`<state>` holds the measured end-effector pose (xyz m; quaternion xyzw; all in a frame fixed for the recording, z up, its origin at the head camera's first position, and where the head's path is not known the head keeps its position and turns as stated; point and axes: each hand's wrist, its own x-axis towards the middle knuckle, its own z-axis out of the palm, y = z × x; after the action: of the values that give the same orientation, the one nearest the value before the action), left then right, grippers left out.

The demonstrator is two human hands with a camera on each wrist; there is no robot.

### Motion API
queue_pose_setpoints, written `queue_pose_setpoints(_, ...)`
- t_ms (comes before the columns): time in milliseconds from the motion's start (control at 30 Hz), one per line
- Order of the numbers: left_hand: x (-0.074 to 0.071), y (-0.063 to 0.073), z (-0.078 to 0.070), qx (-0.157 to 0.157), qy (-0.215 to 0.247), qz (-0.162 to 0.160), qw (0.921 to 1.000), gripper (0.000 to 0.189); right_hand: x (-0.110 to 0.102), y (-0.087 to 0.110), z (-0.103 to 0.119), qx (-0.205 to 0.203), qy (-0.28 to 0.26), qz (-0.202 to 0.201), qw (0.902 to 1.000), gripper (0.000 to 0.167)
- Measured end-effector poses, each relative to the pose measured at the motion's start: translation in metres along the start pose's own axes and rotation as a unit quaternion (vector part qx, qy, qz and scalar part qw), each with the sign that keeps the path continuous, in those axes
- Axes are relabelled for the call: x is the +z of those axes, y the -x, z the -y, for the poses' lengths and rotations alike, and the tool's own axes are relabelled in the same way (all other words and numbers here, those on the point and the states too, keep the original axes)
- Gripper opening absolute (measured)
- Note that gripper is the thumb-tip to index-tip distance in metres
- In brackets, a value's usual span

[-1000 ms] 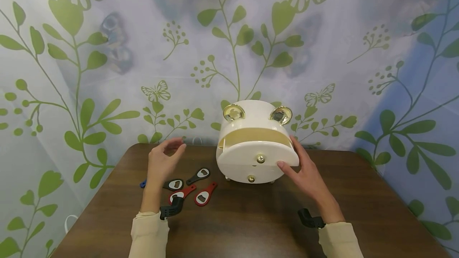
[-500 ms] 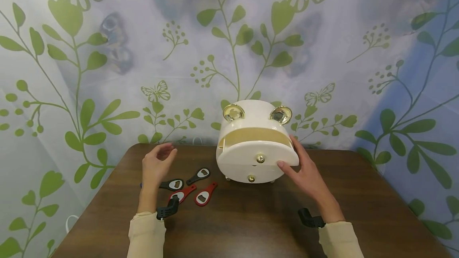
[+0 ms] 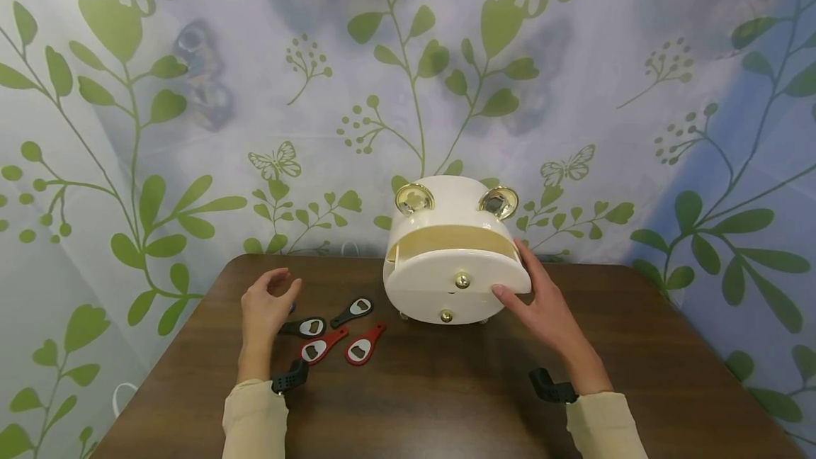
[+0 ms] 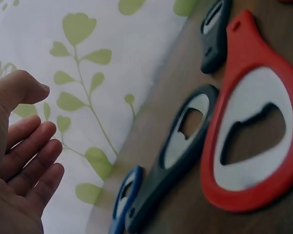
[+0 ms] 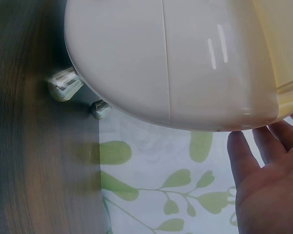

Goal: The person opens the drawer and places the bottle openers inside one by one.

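Note:
My left hand point(image 3: 264, 310) hovers over the table's left part, fingers loosely bent and holding nothing. Around it lie several bottle openers: a blue one point(image 4: 124, 200) mostly hidden by the hand in the head view, a black one point(image 3: 311, 327), another black one point(image 3: 353, 311), a red one point(image 3: 321, 346) and a second red one point(image 3: 365, 344). A glossy white drawer box point(image 3: 440, 197) with gold ears stands mid-table, its upper drawer point(image 3: 427, 276) pulled out. My right hand point(image 3: 545, 303) grips that drawer's right edge, thumb on the front, fingers along the side.
Gold knobs mark the upper and lower drawer point(image 3: 408, 304) fronts; the lower one is closed. The brown wooden table point(image 3: 440, 402) ends at a patterned curtain point(image 3: 306, 112) behind the box. Black camera mounts sit on both wrists.
My left hand has drawn left and slightly down, away from the box, uncovering more of the black opener. The right hand and the pulled-out drawer have stayed put.

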<state>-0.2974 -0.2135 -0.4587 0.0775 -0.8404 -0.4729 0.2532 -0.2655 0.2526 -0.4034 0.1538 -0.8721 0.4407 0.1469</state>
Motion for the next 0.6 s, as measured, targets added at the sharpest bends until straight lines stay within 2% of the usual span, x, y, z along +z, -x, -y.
queue_pose_setpoints(367,-0.002,0.000,0.022,-0.037,-0.023,0.024,0.9988,0.047,0.000,0.000,0.000,0.000,0.000,-0.001,1.0000,0.087)
queue_pose_setpoints(600,-0.004,0.002,0.030,-0.052,-0.041,0.026,0.9975,0.050,0.000,0.000,-0.001,-0.004,0.000,-0.002,1.0000,0.087)
